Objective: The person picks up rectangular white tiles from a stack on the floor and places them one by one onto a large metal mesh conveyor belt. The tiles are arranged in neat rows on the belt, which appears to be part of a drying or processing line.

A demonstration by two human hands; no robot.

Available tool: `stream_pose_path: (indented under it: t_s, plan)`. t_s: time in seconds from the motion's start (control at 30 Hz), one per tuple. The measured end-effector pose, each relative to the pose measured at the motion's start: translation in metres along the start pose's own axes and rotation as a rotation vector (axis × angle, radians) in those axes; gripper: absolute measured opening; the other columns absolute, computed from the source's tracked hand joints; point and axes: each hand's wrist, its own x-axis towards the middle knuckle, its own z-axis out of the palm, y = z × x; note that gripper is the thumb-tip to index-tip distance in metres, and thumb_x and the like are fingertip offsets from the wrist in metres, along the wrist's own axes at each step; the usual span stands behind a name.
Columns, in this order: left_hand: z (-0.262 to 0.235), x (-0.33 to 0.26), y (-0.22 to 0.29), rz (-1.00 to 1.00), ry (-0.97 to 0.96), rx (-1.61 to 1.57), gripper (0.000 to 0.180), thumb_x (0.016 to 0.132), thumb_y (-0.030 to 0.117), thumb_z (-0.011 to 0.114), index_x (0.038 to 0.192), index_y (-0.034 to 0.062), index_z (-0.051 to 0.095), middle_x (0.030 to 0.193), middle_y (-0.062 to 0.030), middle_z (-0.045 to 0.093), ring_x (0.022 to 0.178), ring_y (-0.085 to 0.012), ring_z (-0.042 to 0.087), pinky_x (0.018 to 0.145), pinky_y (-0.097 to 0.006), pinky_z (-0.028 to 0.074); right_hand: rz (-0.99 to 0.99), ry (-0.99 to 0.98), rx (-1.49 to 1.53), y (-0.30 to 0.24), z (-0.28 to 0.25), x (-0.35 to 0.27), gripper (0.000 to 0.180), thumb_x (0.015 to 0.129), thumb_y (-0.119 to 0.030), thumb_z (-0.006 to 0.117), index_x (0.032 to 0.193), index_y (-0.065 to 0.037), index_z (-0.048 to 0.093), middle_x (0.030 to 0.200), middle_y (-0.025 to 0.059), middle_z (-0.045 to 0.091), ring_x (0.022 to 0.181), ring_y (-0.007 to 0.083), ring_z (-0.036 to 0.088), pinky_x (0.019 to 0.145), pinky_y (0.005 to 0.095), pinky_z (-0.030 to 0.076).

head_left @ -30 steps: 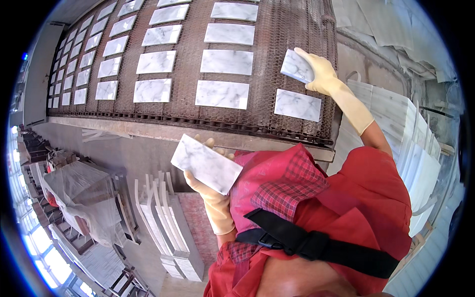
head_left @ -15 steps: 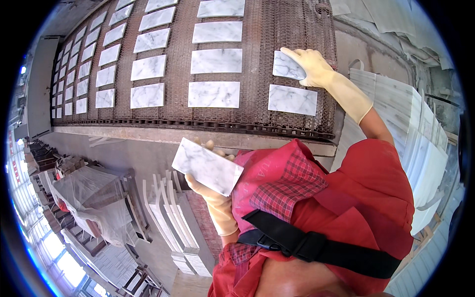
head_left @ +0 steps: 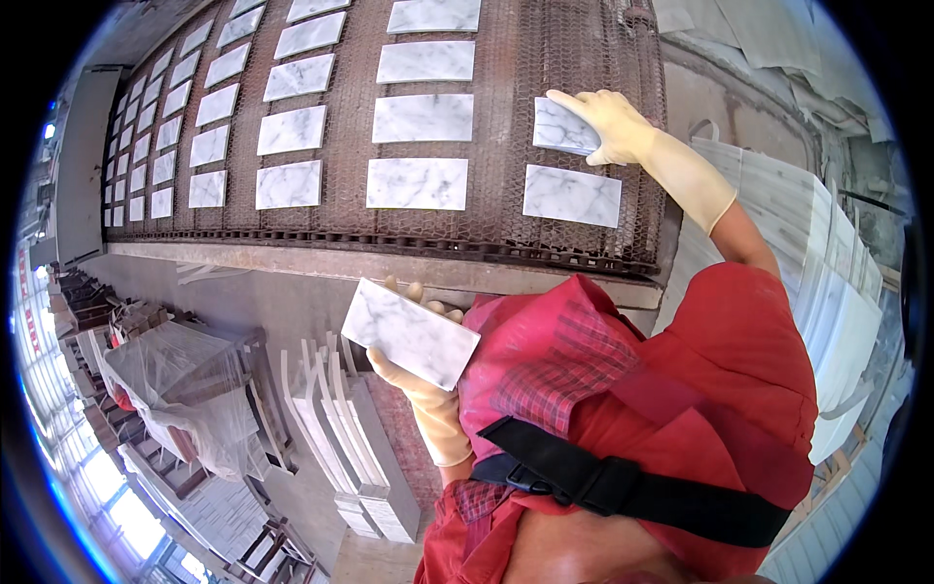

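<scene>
Both of my hands wear cream rubber gloves. My left hand (head_left: 430,414) is closed around a white marble tile with grey veins (head_left: 411,333), held tilted in front of my body, the thumb along its near edge and the fingertips showing behind its far edge. Farther up and to the right, my right hand (head_left: 615,127) reaches over a brown metal mesh belt (head_left: 506,195). Its thumb and fingers grip the right end of a second marble tile (head_left: 559,127) at belt level. Just nearer to me lies another marble tile (head_left: 572,196), apart from my fingers.
Rows of similar tiles (head_left: 416,184) cover the belt to the left, spaced apart. A pale ledge (head_left: 389,276) edges it on my side. White slabs (head_left: 778,195) lean at the right. Long pale strips (head_left: 336,428) and a plastic-wrapped stack (head_left: 185,380) stand at the lower left.
My right hand and the tile it grips have shifted very slightly left. The nearby belt tiles sit a little farther left in view. My left hand keeps its tile almost unmoved.
</scene>
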Motion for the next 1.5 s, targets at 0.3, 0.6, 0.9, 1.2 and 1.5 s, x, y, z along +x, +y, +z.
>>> stream_pose_path:
  t_s: [0.3,0.6,0.9,1.2,1.5]
  plan:
    - [0.01,-0.01,0.002,0.036,0.064,0.103,0.11,0.088,0.085,0.066,0.168,0.0143,0.039,0.139,-0.009,0.066,0.105,-0.0232,0.069,0.087,-0.047,0.065,0.054,0.069,0.102,0.035,-0.034,0.029,0.124,0.059,-0.006,0.094,0.169,-0.02,0.038,0.135,0.0175,0.069,0.124,0.0403,0.067,0.112,0.0446,0.054]
    - [0.014,-0.009,-0.001,0.009,0.094,0.101,0.109,0.089,0.083,0.068,0.168,0.0143,0.038,0.139,-0.0101,0.066,0.105,-0.0239,0.07,0.086,-0.047,0.066,0.115,0.038,-0.085,0.065,-0.025,0.055,0.119,0.062,-0.017,0.098,0.167,-0.021,0.041,0.129,0.0164,0.07,0.118,0.0379,0.07,0.104,0.0434,0.058]
    - [0.003,-0.004,-0.011,-0.022,0.029,0.017,0.108,0.09,0.08,0.069,0.169,0.0152,0.036,0.138,-0.0108,0.067,0.106,-0.0275,0.071,0.087,-0.053,0.065,0.079,0.261,0.018,0.113,-0.042,0.067,0.105,0.065,-0.018,0.096,0.161,-0.019,0.052,0.129,0.0174,0.071,0.121,0.0412,0.067,0.107,0.0469,0.055]
    - [0.003,-0.003,-0.015,-0.031,0.045,0.079,0.111,0.087,0.083,0.069,0.17,0.0181,0.034,0.133,-0.0089,0.068,0.101,-0.0282,0.07,0.085,-0.053,0.063,0.152,0.174,0.029,0.135,-0.041,0.106,0.104,0.069,-0.012,0.097,0.161,-0.02,0.051,0.145,0.013,0.066,0.131,0.038,0.065,0.115,0.0448,0.053]
    - [0.005,0.013,-0.014,-0.098,0.05,0.067,0.102,0.09,0.078,0.069,0.165,0.0155,0.042,0.142,-0.0132,0.066,0.111,-0.0336,0.069,0.096,-0.059,0.058,0.165,0.365,0.224,0.019,-0.058,0.058,0.084,0.09,-0.023,0.086,0.164,-0.015,0.048,0.159,0.0133,0.059,0.145,0.0325,0.057,0.125,0.0443,0.046]
